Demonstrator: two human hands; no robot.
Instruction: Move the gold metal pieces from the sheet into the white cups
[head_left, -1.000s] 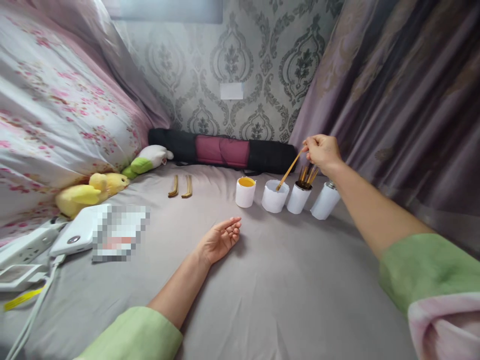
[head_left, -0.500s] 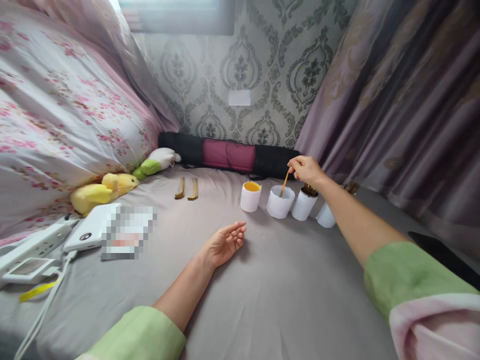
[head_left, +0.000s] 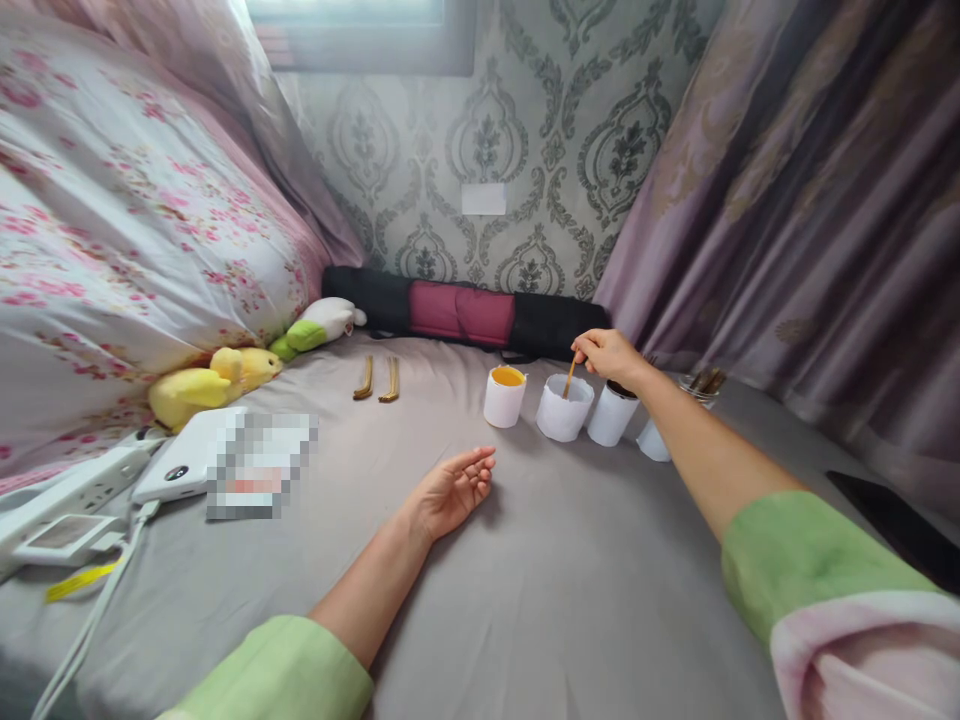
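My right hand (head_left: 609,354) pinches the top of a thin yellowish-brown stick (head_left: 570,376). The stick's lower end is inside a wide white cup (head_left: 564,420), hidden by the rim. To the left stands a white cup with a yellow inside (head_left: 504,402); to the right is a white cup with a dark inside (head_left: 613,416). A further white cup (head_left: 654,443) is partly covered by my right forearm. My left hand (head_left: 454,492) lies palm-up on the grey sheet, fingers loosely bent and empty, in front of the yellow-lined cup.
Two small bundles of bent brown sticks, a left one (head_left: 364,380) and a right one (head_left: 389,381), lie on the sheet. Behind my forearm is a glass jar of sticks (head_left: 703,388). A white power bank (head_left: 191,455), power strip (head_left: 82,495) and plush toys (head_left: 214,385) sit left.
My right hand has dipped slightly with the stick, which has shifted a little within the wide cup. My left hand stays in place. The view has shifted slightly.
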